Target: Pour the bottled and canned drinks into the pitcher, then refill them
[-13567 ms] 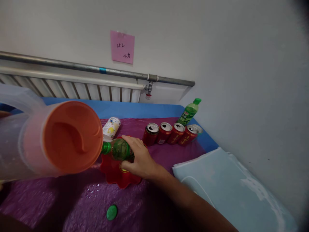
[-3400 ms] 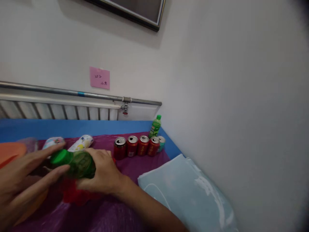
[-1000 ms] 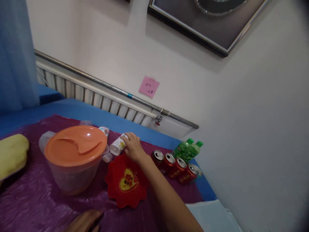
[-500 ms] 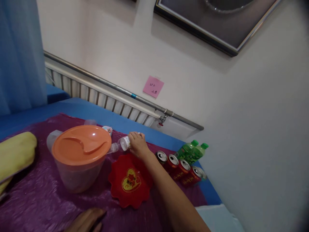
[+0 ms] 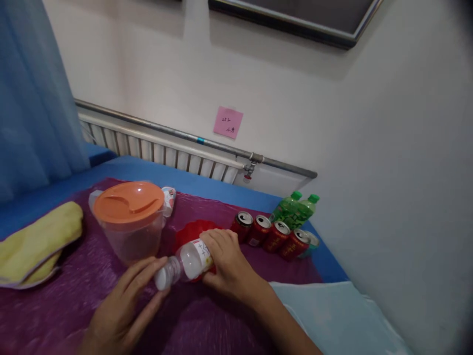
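Note:
My right hand (image 5: pixel 227 259) is wrapped round a clear plastic bottle (image 5: pixel 190 261) with a white printed label, held tilted on its side with its neck to the left. At that end is a white cap (image 5: pixel 161 279), pinched between the thumb and fingers of my left hand (image 5: pixel 129 296). Partly hidden behind the bottle lies a red scalloped dish (image 5: pixel 192 228). A clear pitcher (image 5: pixel 135 241) with an orange lid (image 5: pixel 129 202) stands just beyond my left hand.
Several red drink cans (image 5: pixel 277 236) stand in a row at right, before two green bottles (image 5: pixel 295 209). A yellow cloth (image 5: pixel 42 244) lies left, and a small patterned packet (image 5: pixel 169 199) behind the pitcher. Purple sheeting (image 5: pixel 74 305) covers the blue table (image 5: pixel 148 170) along the wall.
My right hand has brought the bottle from beside the pitcher toward me, over the dish. My left hand has come up from the lower edge and closed on the cap. The view has shifted.

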Demonstrator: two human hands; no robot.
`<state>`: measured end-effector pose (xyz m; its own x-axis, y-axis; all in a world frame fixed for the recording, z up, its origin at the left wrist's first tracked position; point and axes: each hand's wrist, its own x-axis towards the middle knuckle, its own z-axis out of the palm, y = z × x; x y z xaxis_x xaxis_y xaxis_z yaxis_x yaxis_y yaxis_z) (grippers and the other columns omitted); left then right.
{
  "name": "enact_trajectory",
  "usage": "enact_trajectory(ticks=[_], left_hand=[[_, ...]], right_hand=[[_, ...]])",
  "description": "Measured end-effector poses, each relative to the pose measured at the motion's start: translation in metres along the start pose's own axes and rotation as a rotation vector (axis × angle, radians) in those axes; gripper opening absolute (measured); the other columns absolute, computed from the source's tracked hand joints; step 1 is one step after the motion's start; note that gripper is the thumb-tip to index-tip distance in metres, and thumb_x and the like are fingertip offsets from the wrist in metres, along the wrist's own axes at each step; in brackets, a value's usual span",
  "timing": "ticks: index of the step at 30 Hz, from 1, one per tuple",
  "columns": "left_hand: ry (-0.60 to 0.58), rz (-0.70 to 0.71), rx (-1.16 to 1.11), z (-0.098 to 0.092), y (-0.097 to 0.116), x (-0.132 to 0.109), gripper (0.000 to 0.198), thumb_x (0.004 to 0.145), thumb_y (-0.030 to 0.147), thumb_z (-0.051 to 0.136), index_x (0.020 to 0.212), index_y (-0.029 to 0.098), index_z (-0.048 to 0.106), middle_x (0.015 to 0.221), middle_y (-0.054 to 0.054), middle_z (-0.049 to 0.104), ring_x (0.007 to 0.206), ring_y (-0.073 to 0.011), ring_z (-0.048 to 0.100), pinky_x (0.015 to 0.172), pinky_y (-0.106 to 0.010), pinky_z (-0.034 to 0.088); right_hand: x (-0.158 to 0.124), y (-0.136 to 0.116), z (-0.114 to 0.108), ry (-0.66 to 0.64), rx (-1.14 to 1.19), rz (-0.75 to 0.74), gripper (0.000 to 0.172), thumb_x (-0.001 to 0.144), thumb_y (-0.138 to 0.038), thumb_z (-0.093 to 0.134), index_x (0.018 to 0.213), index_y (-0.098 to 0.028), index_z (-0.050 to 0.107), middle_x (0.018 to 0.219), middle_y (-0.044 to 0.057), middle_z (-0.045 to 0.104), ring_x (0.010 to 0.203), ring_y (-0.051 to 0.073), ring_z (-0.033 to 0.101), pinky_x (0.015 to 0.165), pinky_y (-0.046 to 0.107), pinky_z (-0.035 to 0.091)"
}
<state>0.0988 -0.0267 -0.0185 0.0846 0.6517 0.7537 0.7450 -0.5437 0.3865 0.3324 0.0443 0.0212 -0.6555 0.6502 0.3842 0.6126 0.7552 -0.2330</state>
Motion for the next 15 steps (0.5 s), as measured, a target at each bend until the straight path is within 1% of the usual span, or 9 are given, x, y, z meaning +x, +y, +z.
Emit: enact_trajectory(ticks=[2,4,5,7,9,11,13,14,15], left_hand=[[-0.027,-0.116,-0.026,-0.003,-0.002,-0.008,0.037,0.089,0.053,0.057,0.118,0.03,0.061,0.108,0.005,0.073,0.096,-0.0068,0.07,0.089,-0.007,0.05],[-0.125,-0.362,-0.072,-0.003,-0.006,-0.018,0.043,0.082,0.061,0.063,0.112,0.03,0.063,0.102,0.004,0.074,0.085,-0.0106,0.072,0.076,-0.012,0.056],[-0.2,-0.498,-0.084,-0.001,-0.008,-0.023,0.045,0.079,0.062,0.065,0.109,0.029,0.064,0.099,0.003,0.074,0.082,-0.0129,0.071,0.073,-0.016,0.057],[-0.383,-0.696,-0.076,0.006,-0.009,-0.032,0.043,0.077,0.058,0.064,0.105,0.025,0.066,0.099,-0.002,0.073,0.085,-0.0182,0.07,0.076,-0.025,0.058],[-0.594,-0.75,-0.054,0.015,-0.007,-0.038,0.037,0.078,0.045,0.056,0.105,0.022,0.067,0.103,-0.006,0.071,0.091,-0.0221,0.068,0.083,-0.033,0.055],[-0.73,-0.762,-0.084,0.021,-0.007,-0.042,0.046,0.073,0.032,0.055,0.117,0.021,0.065,0.117,-0.009,0.068,0.103,-0.0233,0.065,0.093,-0.036,0.052],[-0.719,-0.81,-0.133,0.017,-0.015,-0.044,0.058,0.069,0.034,0.059,0.126,0.022,0.06,0.126,-0.008,0.065,0.112,-0.0237,0.063,0.1,-0.037,0.05],[-0.674,-0.847,-0.147,0.011,-0.023,-0.042,0.058,0.069,0.04,0.061,0.125,0.022,0.061,0.124,-0.008,0.066,0.111,-0.0243,0.063,0.099,-0.037,0.05],[-0.602,-0.889,-0.151,0.003,-0.033,-0.039,0.054,0.069,0.048,0.063,0.117,0.022,0.066,0.116,-0.008,0.07,0.105,-0.0254,0.065,0.095,-0.037,0.051]], right_hand=[[0.001,0.003,0.0,-0.012,0.014,0.007,0.053,0.073,-0.016,0.066,0.125,-0.014,0.053,0.122,0.011,0.063,0.111,0.026,0.053,0.096,0.04,0.036],[0.005,0.006,-0.002,-0.015,-0.011,-0.006,0.052,0.074,-0.016,0.065,0.125,-0.014,0.054,0.122,0.012,0.063,0.112,0.028,0.053,0.096,0.041,0.036],[0.008,0.008,-0.003,-0.008,-0.03,-0.007,0.05,0.075,-0.016,0.064,0.124,-0.014,0.054,0.122,0.012,0.063,0.112,0.028,0.053,0.095,0.042,0.036],[0.014,0.012,-0.003,0.027,-0.054,0.02,0.049,0.075,-0.016,0.063,0.123,-0.013,0.055,0.121,0.013,0.064,0.11,0.03,0.054,0.094,0.043,0.037],[0.017,0.016,-0.001,0.079,-0.043,0.064,0.05,0.072,-0.015,0.063,0.122,-0.013,0.056,0.119,0.014,0.065,0.109,0.03,0.056,0.093,0.044,0.038],[0.017,0.02,0.004,0.124,-0.009,0.084,0.053,0.069,-0.014,0.063,0.122,-0.013,0.056,0.12,0.014,0.065,0.11,0.031,0.057,0.094,0.044,0.039],[0.014,0.024,0.008,0.16,0.023,0.084,0.055,0.068,-0.014,0.063,0.122,-0.015,0.055,0.121,0.015,0.065,0.111,0.031,0.057,0.094,0.045,0.04],[0.013,0.026,0.01,0.176,0.033,0.084,0.055,0.068,-0.014,0.063,0.122,-0.015,0.054,0.121,0.015,0.065,0.112,0.032,0.058,0.095,0.045,0.04],[0.012,0.028,0.011,0.192,0.038,0.084,0.055,0.068,-0.014,0.064,0.122,-0.016,0.054,0.121,0.015,0.065,0.112,0.032,0.058,0.095,0.046,0.041]])
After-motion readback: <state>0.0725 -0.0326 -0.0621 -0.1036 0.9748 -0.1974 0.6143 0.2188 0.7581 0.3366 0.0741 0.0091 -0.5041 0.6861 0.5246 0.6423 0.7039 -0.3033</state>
